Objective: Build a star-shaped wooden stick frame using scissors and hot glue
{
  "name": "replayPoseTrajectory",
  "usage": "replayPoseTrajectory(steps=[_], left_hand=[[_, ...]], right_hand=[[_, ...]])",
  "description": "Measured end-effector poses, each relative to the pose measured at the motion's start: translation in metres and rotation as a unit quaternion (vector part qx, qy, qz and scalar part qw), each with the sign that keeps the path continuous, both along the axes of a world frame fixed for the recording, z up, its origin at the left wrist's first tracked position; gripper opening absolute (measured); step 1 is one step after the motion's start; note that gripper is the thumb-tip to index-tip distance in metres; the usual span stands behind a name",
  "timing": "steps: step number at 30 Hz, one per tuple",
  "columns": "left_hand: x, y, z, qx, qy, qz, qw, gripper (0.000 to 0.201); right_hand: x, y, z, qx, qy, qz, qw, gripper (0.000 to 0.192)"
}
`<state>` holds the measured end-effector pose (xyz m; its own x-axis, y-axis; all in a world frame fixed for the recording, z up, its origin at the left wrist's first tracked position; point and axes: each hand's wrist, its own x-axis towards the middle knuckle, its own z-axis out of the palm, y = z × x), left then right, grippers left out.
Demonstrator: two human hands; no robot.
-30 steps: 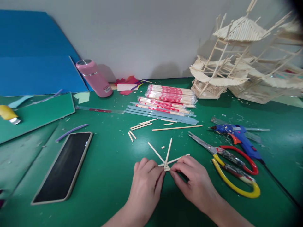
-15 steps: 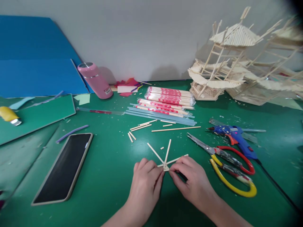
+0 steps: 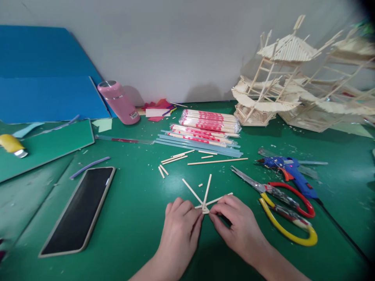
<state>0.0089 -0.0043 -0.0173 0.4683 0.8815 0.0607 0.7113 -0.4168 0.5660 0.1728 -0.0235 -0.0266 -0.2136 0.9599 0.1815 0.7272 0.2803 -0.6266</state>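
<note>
A small frame of joined wooden sticks (image 3: 206, 193) lies on the green table, its sticks fanning out from a little triangle at the near end. My left hand (image 3: 180, 228) is closed at the left of that triangle, fingertips pinched on its edge. From the right, my right hand (image 3: 237, 224) pinches at the triangle's other side, thumb and forefinger close together. Part of the sticks is hidden behind the fingers. Just beyond are a tiny stick offcut (image 3: 200, 185) and several loose cut sticks (image 3: 175, 158).
Scissors (image 3: 263, 187) and a blue glue gun (image 3: 290, 168) with its cord lie to the right. A phone (image 3: 79, 210) is at left, a pink bottle (image 3: 120, 102) behind it. Wrapped chopstick packs (image 3: 209, 121), blue glue sticks (image 3: 199, 145) and a stick-built pavilion (image 3: 266, 101) stand farther back.
Both hands stay at the small stick frame with almost no movement. The whole view has shifted slightly, so that things appear a little lower.
</note>
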Motion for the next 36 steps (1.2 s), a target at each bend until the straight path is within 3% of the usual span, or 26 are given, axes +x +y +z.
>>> replayPoseTrajectory(steps=[36], left_hand=[[-0.0004,0.0007,0.0022,-0.002,-0.003,-0.002,1.000,0.019]], right_hand=[[0.0001,-0.0013,-0.0021,-0.010,0.002,0.004,1.000,0.011]])
